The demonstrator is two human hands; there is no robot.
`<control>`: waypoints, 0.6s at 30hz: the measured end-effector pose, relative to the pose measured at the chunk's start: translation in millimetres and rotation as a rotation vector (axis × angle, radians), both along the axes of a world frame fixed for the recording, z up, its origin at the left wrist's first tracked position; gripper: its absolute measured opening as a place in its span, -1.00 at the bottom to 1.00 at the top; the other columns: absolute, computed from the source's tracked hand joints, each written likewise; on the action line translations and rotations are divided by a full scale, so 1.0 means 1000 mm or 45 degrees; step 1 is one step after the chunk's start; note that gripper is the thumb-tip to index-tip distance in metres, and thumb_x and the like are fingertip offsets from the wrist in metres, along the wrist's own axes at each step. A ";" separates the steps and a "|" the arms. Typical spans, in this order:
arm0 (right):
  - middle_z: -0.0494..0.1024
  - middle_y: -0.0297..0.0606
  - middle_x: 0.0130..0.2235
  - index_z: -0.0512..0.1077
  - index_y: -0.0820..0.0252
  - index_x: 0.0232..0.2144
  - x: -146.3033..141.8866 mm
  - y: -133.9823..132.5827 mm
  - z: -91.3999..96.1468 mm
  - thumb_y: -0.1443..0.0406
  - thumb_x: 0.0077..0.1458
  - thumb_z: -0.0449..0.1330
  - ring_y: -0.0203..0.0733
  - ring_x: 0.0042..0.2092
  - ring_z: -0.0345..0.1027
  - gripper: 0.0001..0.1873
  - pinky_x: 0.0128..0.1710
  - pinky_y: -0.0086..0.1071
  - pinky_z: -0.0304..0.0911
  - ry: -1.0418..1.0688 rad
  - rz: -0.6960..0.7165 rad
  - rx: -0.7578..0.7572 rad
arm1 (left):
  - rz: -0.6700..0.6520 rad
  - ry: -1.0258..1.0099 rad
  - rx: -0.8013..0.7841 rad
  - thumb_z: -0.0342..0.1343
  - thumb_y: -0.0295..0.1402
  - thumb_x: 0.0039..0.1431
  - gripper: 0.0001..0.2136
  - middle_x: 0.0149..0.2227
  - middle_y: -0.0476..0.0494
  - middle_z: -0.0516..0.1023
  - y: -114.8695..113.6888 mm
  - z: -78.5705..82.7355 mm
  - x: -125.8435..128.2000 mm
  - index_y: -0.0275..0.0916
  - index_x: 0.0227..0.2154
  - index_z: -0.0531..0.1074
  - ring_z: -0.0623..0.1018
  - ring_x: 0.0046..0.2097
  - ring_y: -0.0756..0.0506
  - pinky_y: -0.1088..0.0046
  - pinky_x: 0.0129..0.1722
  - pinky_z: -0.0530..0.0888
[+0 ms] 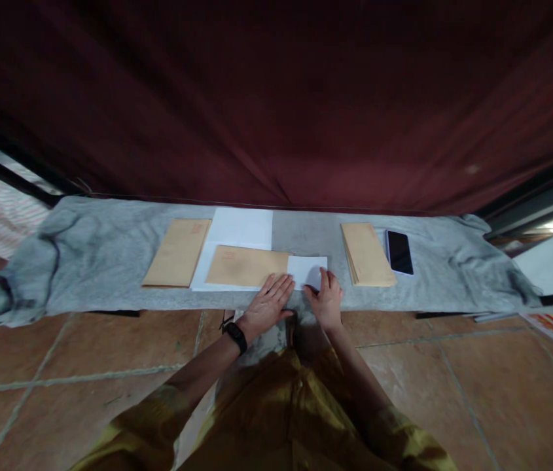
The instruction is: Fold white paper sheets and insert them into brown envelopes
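My left hand [269,302] lies flat with fingers stretched out, pressing the near right corner of a brown envelope [247,266] on the grey cloth [109,255]. A folded white paper [308,268] sticks out of the envelope's right end. My right hand [326,297] rests on that paper's near edge, fingers curled onto it. A black band sits on my left wrist. The envelope lies on a white sheet [241,229].
Another brown envelope [178,252] lies to the left. A stack of brown envelopes [367,254] and a dark phone [398,252] lie to the right. A dark red curtain [276,98] hangs behind. Tiled floor [60,379] is below; papers [551,265] lie at far right.
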State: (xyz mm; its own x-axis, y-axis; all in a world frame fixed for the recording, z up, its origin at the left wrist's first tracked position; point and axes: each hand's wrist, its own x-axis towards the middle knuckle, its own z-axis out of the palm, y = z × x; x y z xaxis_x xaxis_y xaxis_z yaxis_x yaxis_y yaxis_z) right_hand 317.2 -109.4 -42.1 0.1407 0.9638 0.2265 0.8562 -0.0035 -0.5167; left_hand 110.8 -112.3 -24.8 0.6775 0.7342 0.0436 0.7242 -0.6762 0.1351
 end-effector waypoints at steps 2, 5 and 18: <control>0.33 0.11 0.16 0.15 0.21 0.29 0.003 0.000 -0.001 0.13 0.24 0.14 0.16 0.18 0.22 -0.35 0.08 0.04 0.22 0.031 0.013 0.016 | -0.003 -0.003 0.005 0.05 -0.11 0.32 -0.28 0.45 -0.33 -0.02 0.000 0.000 -0.001 -0.31 0.40 -0.05 -0.10 0.47 -0.23 -0.01 0.44 -0.16; 0.35 0.08 0.16 0.16 0.21 0.29 0.009 0.001 -0.003 0.22 0.24 0.11 0.12 0.18 0.23 -0.39 0.08 0.02 0.25 0.078 0.045 0.062 | -0.008 -0.003 0.020 0.05 -0.13 0.32 -0.29 0.45 -0.32 -0.01 -0.001 0.000 -0.005 -0.30 0.40 -0.06 -0.09 0.47 -0.22 0.00 0.44 -0.16; 0.43 0.04 0.02 0.16 0.26 0.29 0.020 0.005 -0.016 0.31 0.22 0.08 0.08 0.09 0.33 -0.41 0.07 0.00 0.32 0.249 0.092 0.187 | 0.095 -0.107 0.086 -0.02 -0.10 0.37 -0.32 0.46 -0.29 -0.04 -0.001 0.002 -0.024 -0.22 0.42 -0.10 -0.08 0.47 -0.21 0.03 0.41 -0.02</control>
